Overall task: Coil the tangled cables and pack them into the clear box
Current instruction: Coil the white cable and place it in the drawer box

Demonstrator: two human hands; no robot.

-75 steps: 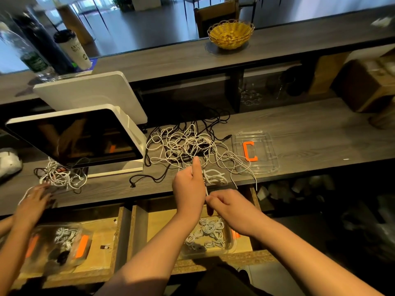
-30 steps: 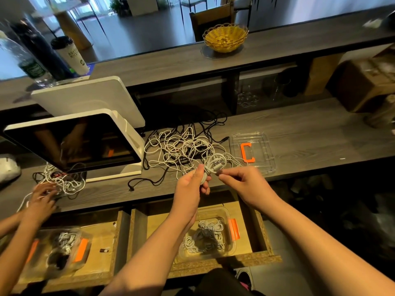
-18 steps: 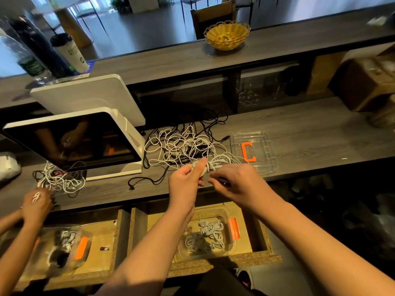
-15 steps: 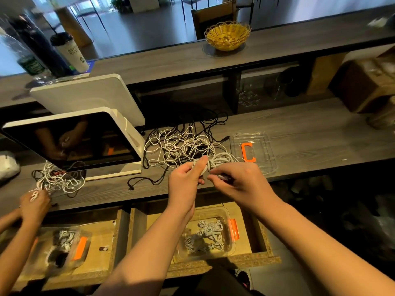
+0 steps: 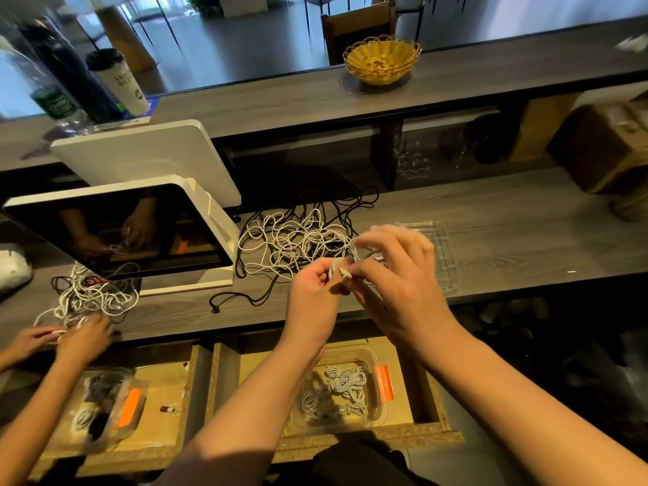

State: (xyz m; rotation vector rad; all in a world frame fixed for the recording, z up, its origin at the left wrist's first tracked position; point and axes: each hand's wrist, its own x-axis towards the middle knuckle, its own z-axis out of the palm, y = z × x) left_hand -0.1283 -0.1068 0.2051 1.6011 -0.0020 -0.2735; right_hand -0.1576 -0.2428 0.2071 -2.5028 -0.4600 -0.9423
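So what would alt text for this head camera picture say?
Two bare hands, left hand and right hand, pinch a thin white cable over a grey wooden counter, beside a tangled pile of white and black cables. Below, a clear plastic box in an open drawer holds coiled cables.

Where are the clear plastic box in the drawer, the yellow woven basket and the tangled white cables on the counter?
clear plastic box (image 5: 372, 415): head view, on its right wall.
yellow woven basket (image 5: 382, 59): head view, on its front side.
tangled white cables (image 5: 284, 236): head view, on the pile's middle loops.
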